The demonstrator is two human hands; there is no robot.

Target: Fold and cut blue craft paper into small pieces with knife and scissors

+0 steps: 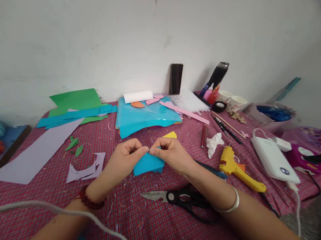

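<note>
In the middle of the table, small blue paper pieces [148, 165] are below my fingertips, seemingly stacked. My left hand [126, 157] is closed in a pinch at their upper edge. Against it, my right hand [174, 154] pinches the same edge, thumb and forefinger together. Whether one sheet or more is between the fingers I cannot tell. A yellow paper piece [170, 135] shows just behind my right hand. Black-handled scissors [181, 197] lie under my right forearm, blades pointing left.
A yellow glue gun [239, 171] and white power bank [274, 158] lie at right. Lilac paper [36, 153], green paper [76, 98] and lilac scraps [98, 167] are at left. A blue sheet [146, 116] lies behind my hands. A white cable [62, 211] crosses the foreground.
</note>
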